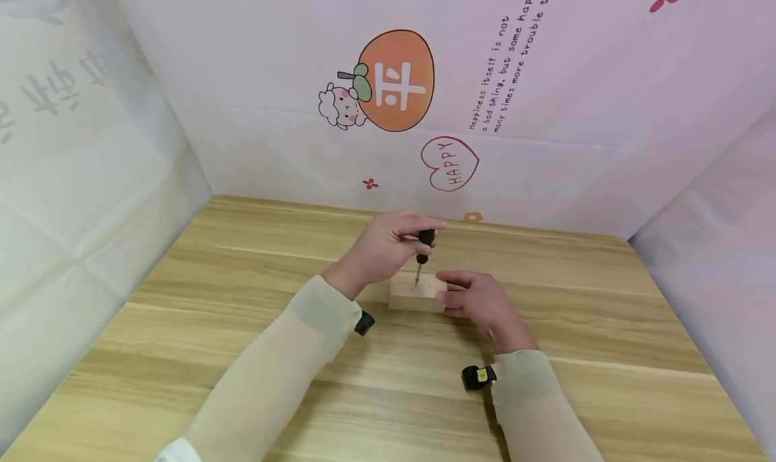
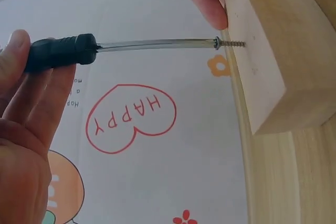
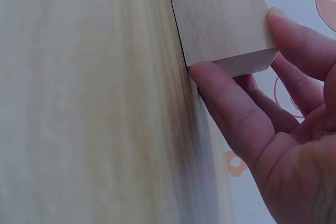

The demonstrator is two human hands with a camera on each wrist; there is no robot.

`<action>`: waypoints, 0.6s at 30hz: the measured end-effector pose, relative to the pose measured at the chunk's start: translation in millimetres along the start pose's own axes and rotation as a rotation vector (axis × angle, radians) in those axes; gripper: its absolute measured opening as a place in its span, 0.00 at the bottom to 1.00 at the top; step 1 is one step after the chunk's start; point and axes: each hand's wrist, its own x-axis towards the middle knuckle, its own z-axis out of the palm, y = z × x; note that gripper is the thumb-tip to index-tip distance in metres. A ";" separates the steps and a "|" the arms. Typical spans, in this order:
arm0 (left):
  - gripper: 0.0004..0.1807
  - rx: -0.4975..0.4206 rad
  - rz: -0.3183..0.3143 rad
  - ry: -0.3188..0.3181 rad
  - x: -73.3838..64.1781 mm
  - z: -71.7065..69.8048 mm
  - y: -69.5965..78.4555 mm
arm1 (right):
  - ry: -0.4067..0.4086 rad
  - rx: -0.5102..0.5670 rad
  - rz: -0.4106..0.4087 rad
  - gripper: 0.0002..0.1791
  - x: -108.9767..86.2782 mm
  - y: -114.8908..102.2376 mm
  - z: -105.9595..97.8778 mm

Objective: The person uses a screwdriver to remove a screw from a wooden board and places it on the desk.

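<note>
My left hand [image 1: 383, 248] holds the dark handle [image 2: 65, 52] of a screwdriver, thumb on one side and fingers on the other. Its metal shaft [image 2: 157, 45] points down, and the tip meets the head of a screw [image 2: 231, 43]. The screw stands in the top face of a pale wooden block [image 1: 417, 302], with much of its thread showing above the wood. Small marks or holes dot that face beside it. At the block's right end, my right hand [image 1: 481, 300] grips the wood between thumb and fingers, as the right wrist view shows too.
The block lies on a wood-grain table [image 1: 388, 394], towards its back edge. Behind rises a white printed cloth [image 1: 273, 152] with orange fruit drawings and lettering. More white cloth [image 1: 73, 199] hangs at the left side, and also at the right.
</note>
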 end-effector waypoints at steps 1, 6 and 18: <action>0.19 0.021 0.005 0.010 0.1 0.7 0.1 | 0.002 0.002 0.002 0.26 0.2 0.6 -0.1; 0.17 0.093 0.011 0.097 -1.8 8.0 2.3 | 0.004 0.008 -0.002 0.26 1.6 2.1 -0.7; 0.16 -0.393 -0.163 -0.155 0.4 -14.8 -7.6 | 0.000 0.007 0.003 0.25 -0.7 1.3 -0.8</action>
